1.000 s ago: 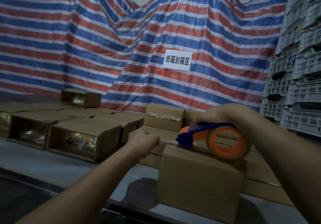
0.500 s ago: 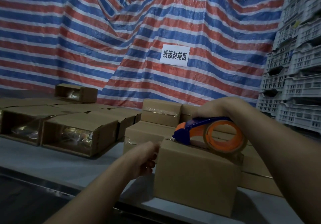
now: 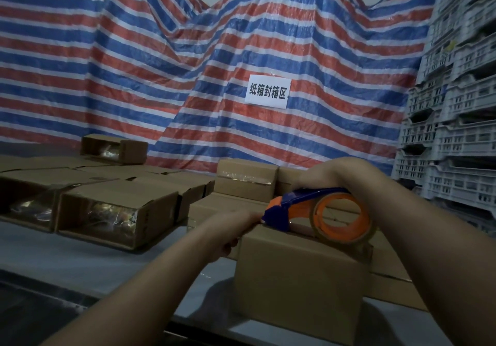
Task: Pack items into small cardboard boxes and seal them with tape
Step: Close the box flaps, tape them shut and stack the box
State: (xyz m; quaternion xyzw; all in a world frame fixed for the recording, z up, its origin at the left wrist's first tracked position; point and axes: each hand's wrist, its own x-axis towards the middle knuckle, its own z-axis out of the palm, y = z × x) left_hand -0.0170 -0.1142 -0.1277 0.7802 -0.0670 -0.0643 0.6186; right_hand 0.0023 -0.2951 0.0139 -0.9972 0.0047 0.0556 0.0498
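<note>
— What's under you, nearest first?

— A dim grey counter with a dark edge along its near side. On it, right in front of me, stands the closed cardboard box I'm working on. Behind it lie more closed boxes, one sealed box showing a strip of clear tape across its face. To the left sits a row of open boxes lying on their sides, and shiny plastic-wrapped items glint inside them. Another open box sits farther back. Beyond everything hangs a red, white and blue striped tarp with a white paper sign bearing printed characters. Pale plastic crates stack up on the right.

— And your hands?

— My right hand comes in from the right, its grip curled over the top of the blue and orange tape dispenser, which rests on the box's top near the left edge. The clear tape roll on its orange hub stands on edge at the dispenser's rear. My left hand reaches from lower left to the box's upper left corner, fingers curled against the left face, touching the cardboard just under the dispenser's blue nose. Whether that grip pinches a tape end there, I cannot tell; the light is too dim.
</note>
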